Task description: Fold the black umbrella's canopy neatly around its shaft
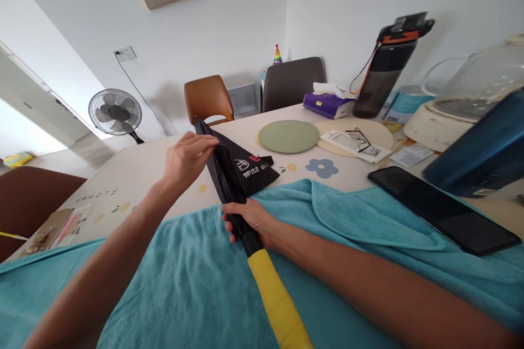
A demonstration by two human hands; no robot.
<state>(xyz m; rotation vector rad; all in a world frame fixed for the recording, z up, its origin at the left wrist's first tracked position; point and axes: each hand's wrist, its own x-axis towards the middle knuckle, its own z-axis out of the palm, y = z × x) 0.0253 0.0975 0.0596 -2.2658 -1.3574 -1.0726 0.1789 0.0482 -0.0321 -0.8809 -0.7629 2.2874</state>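
Note:
A folded black umbrella (225, 174) points away from me over the table. It has white and red print on a loose triangular flap and a yellow wrapped handle (278, 300). My right hand (254, 221) is closed around its lower end, just above the yellow part. Higher up, my left hand (188, 158) has its fingers pressed together at the edge of the black fabric. The fingertips hide part of that fabric. Beneath lies a turquoise blanket (184, 278), spread along the near side of the table.
On the right lie a black phone (442, 207), glasses (362, 142) and a blue bottle (483, 147). Further back stand a dark water bottle (385, 71), a purple tissue pack (327, 104) and a green round mat (289, 136). Chairs and a fan (115, 112) stand beyond the table.

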